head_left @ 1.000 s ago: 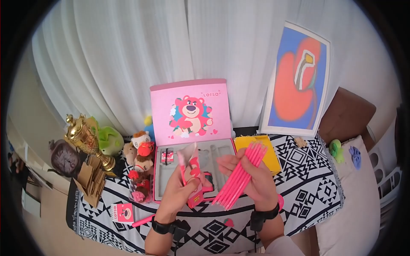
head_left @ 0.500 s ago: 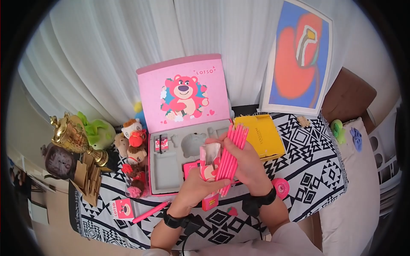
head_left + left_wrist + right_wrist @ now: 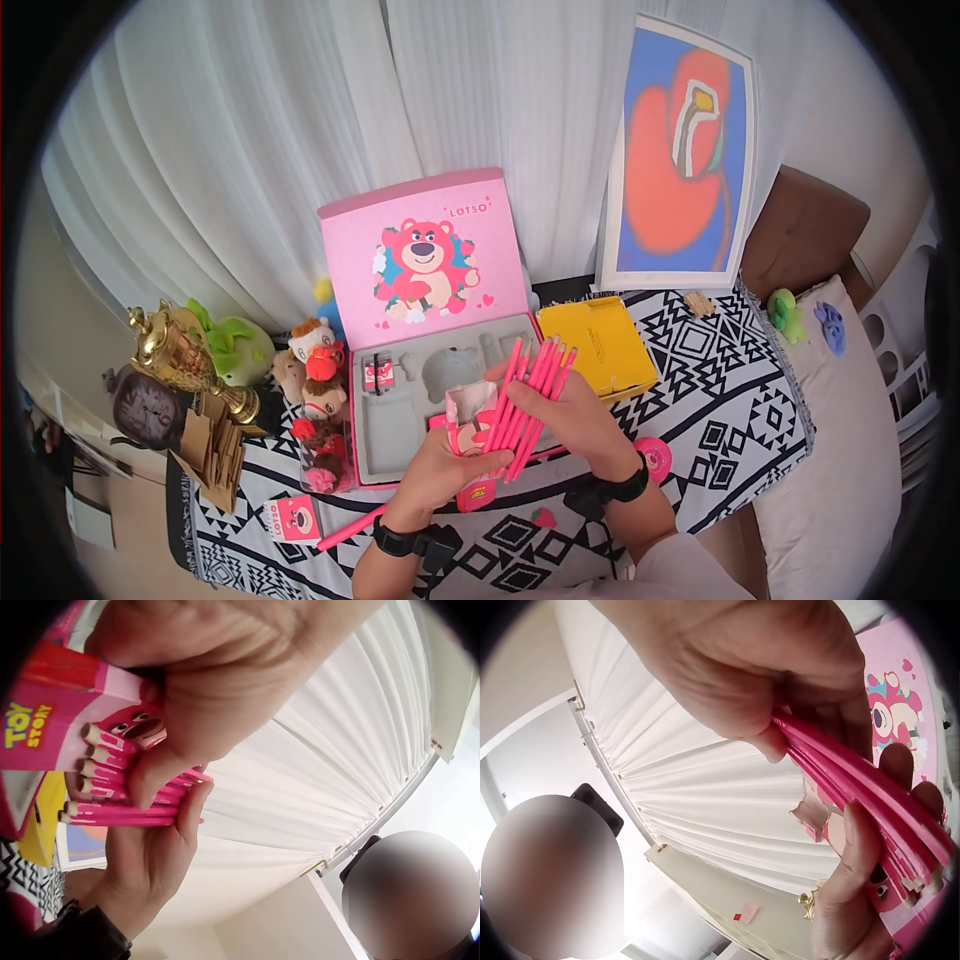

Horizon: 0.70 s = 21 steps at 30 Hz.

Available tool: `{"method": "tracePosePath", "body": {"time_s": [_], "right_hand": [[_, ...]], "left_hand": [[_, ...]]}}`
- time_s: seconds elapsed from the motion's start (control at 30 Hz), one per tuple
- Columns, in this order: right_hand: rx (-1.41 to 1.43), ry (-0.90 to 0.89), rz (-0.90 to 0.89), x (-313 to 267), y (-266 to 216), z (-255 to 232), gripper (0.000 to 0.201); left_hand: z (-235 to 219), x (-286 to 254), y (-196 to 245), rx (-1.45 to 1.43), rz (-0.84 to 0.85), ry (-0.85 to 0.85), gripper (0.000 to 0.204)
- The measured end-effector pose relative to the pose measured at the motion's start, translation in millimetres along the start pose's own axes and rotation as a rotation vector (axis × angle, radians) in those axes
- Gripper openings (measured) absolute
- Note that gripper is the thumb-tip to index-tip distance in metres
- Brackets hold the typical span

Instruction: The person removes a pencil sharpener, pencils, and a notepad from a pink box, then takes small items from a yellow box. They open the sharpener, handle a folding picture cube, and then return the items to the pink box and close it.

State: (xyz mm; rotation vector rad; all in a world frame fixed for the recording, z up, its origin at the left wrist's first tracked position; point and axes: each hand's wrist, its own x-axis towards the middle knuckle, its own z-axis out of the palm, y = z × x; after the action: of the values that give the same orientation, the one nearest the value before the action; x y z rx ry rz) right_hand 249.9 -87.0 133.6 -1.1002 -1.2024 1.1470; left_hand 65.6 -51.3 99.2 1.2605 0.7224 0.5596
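My left hand (image 3: 435, 475) grips a small pink cardboard pencil box (image 3: 52, 739) with a bear face and "Toy Story" on it. Its open top end (image 3: 468, 402) points up and away from me. A bundle of pink pencils (image 3: 535, 412) is held in my right hand (image 3: 575, 415), the thumb lying across them. The bundle slants over the box's right side, slightly fanned. My left thumb presses on the lower part of the pencils, as the left wrist view shows. Behind the hands stands an open pink gift box (image 3: 420, 265) with a grey moulded tray (image 3: 390, 425).
A yellow box (image 3: 610, 345) lies to the right, near a round pink item (image 3: 655, 458). On the left are a gold trophy (image 3: 175, 345), plush toys (image 3: 320, 365), cardboard pieces (image 3: 215, 455), a small Lotso box (image 3: 295, 520) and a pink pen (image 3: 350, 527). A framed picture (image 3: 680, 160) leans behind.
My hands have come together from apart, bringing the pencils against the pencil box. The left thumb has moved onto the pencils, and the bundle has spread a little. The head view has shifted.
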Motion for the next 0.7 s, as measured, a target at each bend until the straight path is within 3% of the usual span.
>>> {"method": "tracePosePath", "body": {"time_s": [0.1, 0.27, 0.4, 0.57, 0.63, 0.67, 0.7], "right_hand": [[0.06, 0.003, -0.007, 0, 2, 2, 0.028], [0.155, 0.066, -0.007, 1, 22, 3, 0.027], [0.28, 0.188, -0.055, 1, 19, 10, 0.024], [0.433, 0.361, -0.171, -2, 15, -1, 0.029], [0.119, 0.378, -0.105, -11, 4, -16, 0.024], [0.117, 0.372, -0.103, -12, 2, -15, 0.024], [-0.269, 0.321, -0.288, -13, 1, -12, 0.024]], "left_hand": [[-1, -3, 5, 0.038, 0.018, -0.013, 0.013], [2, -3, 4, 0.015, 0.049, 0.052, 0.014], [1, 4, -3, -0.005, 0.118, 0.11, 0.016], [-5, 2, 2, -0.113, 0.053, 0.122, 0.018], [-11, 1, 4, -0.169, 0.039, 0.108, 0.018], [-13, 1, 5, -0.169, 0.01, 0.022, 0.019], [-15, 0, 7, -0.168, -0.02, -0.064, 0.019]]}}
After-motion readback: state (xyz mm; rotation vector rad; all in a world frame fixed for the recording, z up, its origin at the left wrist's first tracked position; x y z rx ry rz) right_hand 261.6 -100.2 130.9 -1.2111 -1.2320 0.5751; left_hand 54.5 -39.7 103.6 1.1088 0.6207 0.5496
